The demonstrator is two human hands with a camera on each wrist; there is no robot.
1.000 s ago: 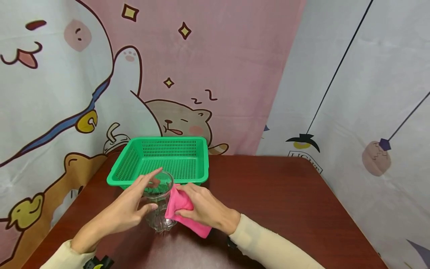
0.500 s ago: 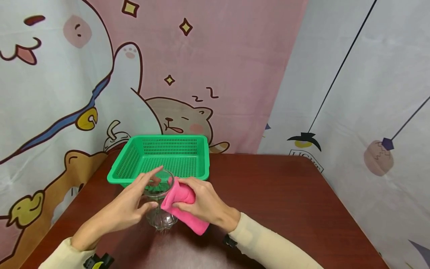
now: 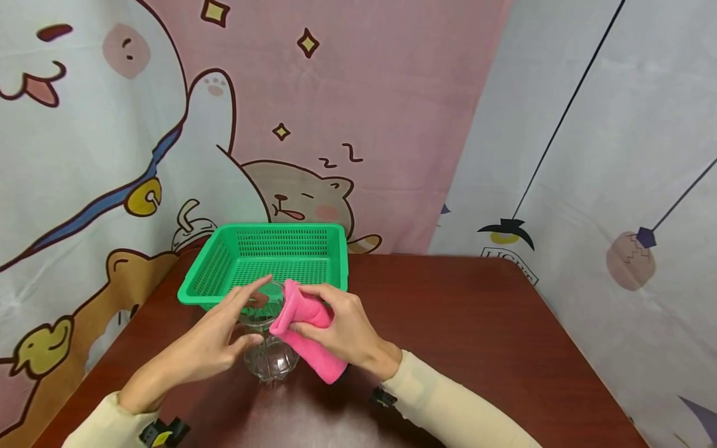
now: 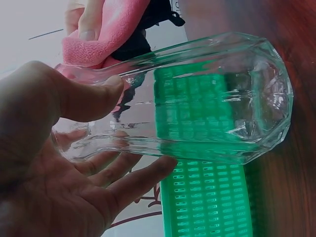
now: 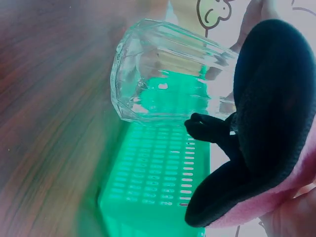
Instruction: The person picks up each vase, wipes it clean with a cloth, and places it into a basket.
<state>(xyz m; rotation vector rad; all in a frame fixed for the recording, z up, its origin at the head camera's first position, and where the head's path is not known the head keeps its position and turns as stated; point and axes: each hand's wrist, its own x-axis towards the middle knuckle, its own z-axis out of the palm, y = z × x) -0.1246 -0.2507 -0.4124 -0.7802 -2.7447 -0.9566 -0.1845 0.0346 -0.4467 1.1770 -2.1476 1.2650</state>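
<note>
A clear glass vase [image 3: 271,359] with a faceted base and narrower neck is in my left hand [image 3: 210,348]. Its thumb and fingers grip the neck from opposite sides, plain in the left wrist view, where the vase [image 4: 202,103] lies across the picture. My right hand [image 3: 350,333] pinches a folded pink cloth [image 3: 319,354] beside the rim, touching or very near the glass. Up close in the right wrist view, the cloth [image 5: 276,103] shows a dark face with a pink edge and hides most of the right fingers. Whether the base touches the table cannot be told.
A green plastic basket [image 3: 343,264] with slotted walls stands just behind the vase, at the back left of the dark red-brown table [image 3: 448,336]. Cartoon-printed cloth [image 3: 403,124] hangs behind the table and at its sides. Each wrist wears a small black device [image 3: 164,434].
My right hand has moved the pink cloth slightly up and toward the rim, uncovering more of the vase's lower part. The left hand keeps its grip almost unmoved; the basket stays put.
</note>
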